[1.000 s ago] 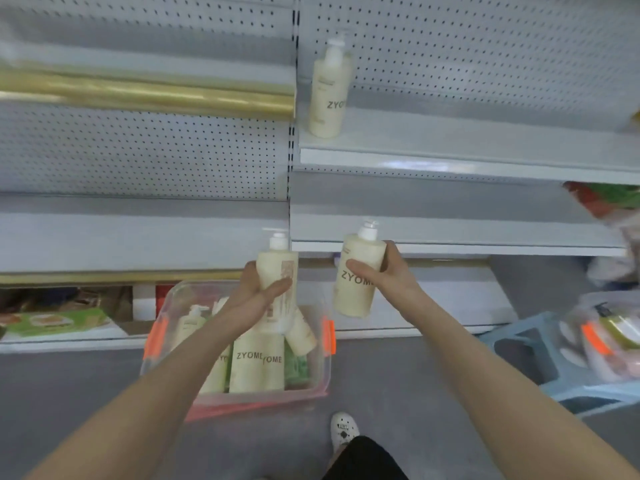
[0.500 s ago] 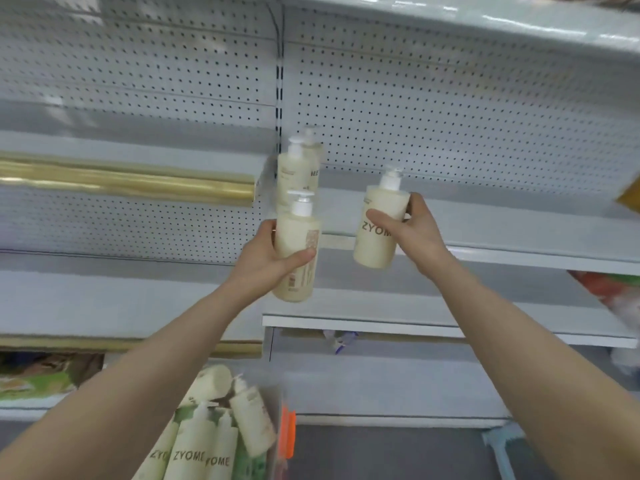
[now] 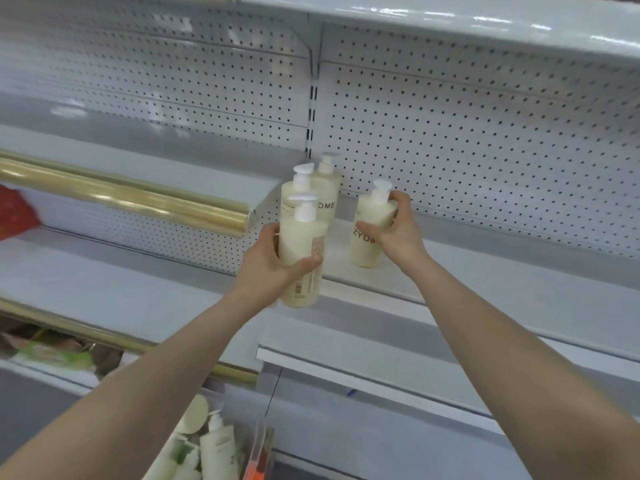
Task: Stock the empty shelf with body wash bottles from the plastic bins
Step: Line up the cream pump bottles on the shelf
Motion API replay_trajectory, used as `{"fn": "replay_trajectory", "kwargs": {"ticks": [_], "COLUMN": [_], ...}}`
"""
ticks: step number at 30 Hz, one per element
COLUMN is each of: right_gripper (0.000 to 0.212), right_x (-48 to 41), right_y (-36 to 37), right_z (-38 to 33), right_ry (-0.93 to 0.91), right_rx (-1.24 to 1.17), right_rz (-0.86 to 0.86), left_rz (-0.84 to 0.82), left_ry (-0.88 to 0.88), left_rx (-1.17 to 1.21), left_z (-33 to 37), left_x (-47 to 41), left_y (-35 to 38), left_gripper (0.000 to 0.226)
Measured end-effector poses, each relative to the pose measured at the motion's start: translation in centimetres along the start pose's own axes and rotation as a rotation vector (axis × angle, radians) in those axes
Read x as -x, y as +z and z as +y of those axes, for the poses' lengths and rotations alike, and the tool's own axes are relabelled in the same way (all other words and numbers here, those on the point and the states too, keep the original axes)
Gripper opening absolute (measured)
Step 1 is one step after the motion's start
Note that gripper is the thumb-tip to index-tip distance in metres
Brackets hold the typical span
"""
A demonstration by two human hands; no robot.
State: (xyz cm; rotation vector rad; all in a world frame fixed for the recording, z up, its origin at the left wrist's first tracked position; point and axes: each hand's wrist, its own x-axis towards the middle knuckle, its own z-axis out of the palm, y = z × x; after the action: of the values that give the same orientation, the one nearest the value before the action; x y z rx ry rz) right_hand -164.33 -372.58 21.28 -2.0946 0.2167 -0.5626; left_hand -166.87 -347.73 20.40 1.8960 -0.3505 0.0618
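Observation:
My left hand (image 3: 266, 268) grips a cream pump bottle (image 3: 302, 251) by its body, held upright in front of the white shelf's (image 3: 485, 282) front edge. My right hand (image 3: 394, 233) holds a second cream bottle (image 3: 369, 233) marked ZYOME, its base down on the shelf board. Two more cream bottles (image 3: 323, 192) stand at the shelf's left end against the pegboard, one behind the other. At the bottom, a clear plastic bin (image 3: 221, 445) with orange latches holds several more bottles.
A gold price rail (image 3: 131, 199) runs along the neighbouring shelf on the left. Another white shelf (image 3: 381, 372) juts out below the bottles. The shelf board stretches bare to the right of my right hand. A red item (image 3: 15, 216) sits at far left.
Both hands rose from above the bin up to the shelf. The right bottle moved forward onto the shelf board; the left bottle came up beside the standing bottles.

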Motion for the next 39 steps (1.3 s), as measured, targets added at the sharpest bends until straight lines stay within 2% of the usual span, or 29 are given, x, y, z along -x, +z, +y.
{"fn": "replay_trajectory", "kwargs": {"ticks": [10,20,23,31,34,36,39], "right_gripper": [0.074,0.072,0.063,0.027,0.021,0.028,0.062], "right_x": [-7.2,-8.7,-8.1,-4.7,-2.5,-1.1,0.2], "right_y": [0.7,0.0,-0.6,-2.6,-2.2,-1.7,-0.3], "right_z": [1.5,2.6,3.1,1.3,-0.4,-1.5,-2.5], "right_ry": [-0.068,-0.106,-0.112,-0.145,-0.203,-0.244,-0.263], "right_rx": [0.159,0.195,0.171,0.08,0.056,0.077,0.211], "right_rz": [-0.043,-0.133,-0.128,0.08,0.054,0.014,-0.026], "left_rz": [0.065,0.048,0.048,0.067,0.076,0.149,0.276], "left_ry": [-0.028,0.023,0.036,0.081,0.133,0.201,0.247], "left_rx": [0.003,-0.013,-0.004,-0.045,-0.101,-0.171,-0.249], "left_z": [0.0,1.0,1.0,0.3,-0.7,-2.0,-3.8], "left_x": [-2.1,-4.6,-5.7,-6.8,-5.5,-4.2,-3.0], "left_y": [1.5,5.4,7.4,9.9,9.4,8.5,6.5], "left_gripper": [0.07,0.07,0.074,0.084,0.085,0.077,0.063]}}
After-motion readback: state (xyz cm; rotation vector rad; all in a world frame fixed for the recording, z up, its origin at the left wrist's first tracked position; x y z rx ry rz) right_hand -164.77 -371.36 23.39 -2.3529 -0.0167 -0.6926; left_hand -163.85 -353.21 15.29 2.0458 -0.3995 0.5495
